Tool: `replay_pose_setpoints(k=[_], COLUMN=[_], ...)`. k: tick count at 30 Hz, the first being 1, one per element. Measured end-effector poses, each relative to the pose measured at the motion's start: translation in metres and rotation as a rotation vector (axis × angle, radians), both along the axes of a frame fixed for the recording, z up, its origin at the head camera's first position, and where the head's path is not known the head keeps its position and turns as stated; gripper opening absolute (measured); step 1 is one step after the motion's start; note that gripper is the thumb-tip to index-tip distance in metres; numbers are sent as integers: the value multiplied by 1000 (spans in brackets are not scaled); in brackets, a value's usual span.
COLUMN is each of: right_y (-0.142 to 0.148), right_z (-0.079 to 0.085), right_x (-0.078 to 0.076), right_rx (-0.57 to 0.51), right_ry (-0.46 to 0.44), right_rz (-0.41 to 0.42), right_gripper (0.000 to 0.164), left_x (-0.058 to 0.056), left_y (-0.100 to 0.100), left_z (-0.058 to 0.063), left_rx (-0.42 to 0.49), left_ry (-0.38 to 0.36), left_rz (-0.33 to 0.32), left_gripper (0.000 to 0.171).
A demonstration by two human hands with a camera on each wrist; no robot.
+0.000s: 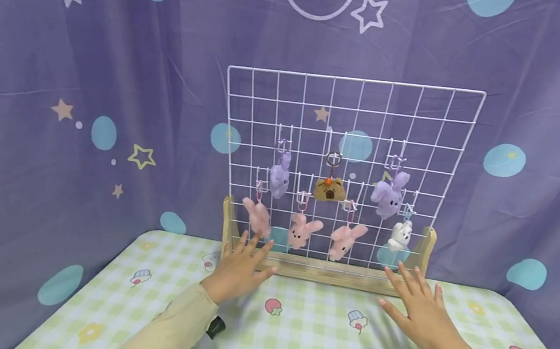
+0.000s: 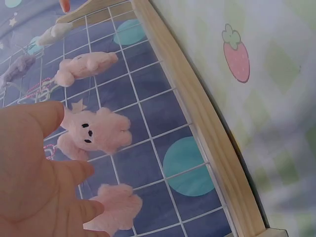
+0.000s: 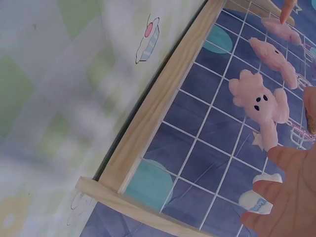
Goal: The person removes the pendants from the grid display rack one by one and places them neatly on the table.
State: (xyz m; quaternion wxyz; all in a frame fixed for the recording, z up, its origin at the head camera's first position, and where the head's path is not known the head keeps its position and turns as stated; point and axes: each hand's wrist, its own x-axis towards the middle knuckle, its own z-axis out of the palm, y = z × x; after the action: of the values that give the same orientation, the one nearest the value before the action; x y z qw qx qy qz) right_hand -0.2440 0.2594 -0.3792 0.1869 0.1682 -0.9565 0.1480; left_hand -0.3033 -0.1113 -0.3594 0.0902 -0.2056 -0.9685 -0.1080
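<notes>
My left hand (image 1: 239, 270) hovers with spread fingers before the lower left of a white wire grid rack, closest to a pink bunny plush keychain (image 1: 256, 218). My right hand (image 1: 419, 314), fingers also spread, is at the lower right, nearest a white plush keychain (image 1: 400, 236). Neither holds anything. Two more pink bunny keychains, one in the middle (image 1: 303, 232) and another (image 1: 346, 241) to its right, hang in the lower row. Above them are a purple bunny keychain (image 1: 279, 177), a brown bear-head keychain (image 1: 330, 190) and a second purple bunny (image 1: 389, 197).
The wire grid (image 1: 356, 94) stands in a wooden base (image 1: 325, 274) at the back of the table. A green checked cloth (image 1: 312, 345) with printed cupcakes and strawberries covers the tabletop. Behind hangs a purple curtain (image 1: 194, 61) with stars and moons.
</notes>
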Motion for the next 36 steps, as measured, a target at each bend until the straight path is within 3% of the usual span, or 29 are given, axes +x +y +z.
replay_pose_setpoints(k=[12, 18, 22, 28, 36], right_y=[10, 17, 22, 34, 49], right_z=[11, 22, 31, 42, 59], right_x=[2, 1, 1, -3, -17], right_rx=[-15, -91, -145, -192, -256], right_ry=[3, 50, 89, 151, 185], right_rz=[26, 58, 90, 97, 110], right_gripper=[65, 65, 64, 65, 64], left_x=[-2, -2, -1, -1, -9], left_y=[-2, -7, -12, -18, -22], left_z=[9, 18, 24, 32, 40], left_rx=[23, 55, 117, 202, 400], left_ry=[1, 6, 24, 120, 223], left_rz=[0, -23, -51, -94, -134], left_gripper=[67, 64, 62, 60, 53])
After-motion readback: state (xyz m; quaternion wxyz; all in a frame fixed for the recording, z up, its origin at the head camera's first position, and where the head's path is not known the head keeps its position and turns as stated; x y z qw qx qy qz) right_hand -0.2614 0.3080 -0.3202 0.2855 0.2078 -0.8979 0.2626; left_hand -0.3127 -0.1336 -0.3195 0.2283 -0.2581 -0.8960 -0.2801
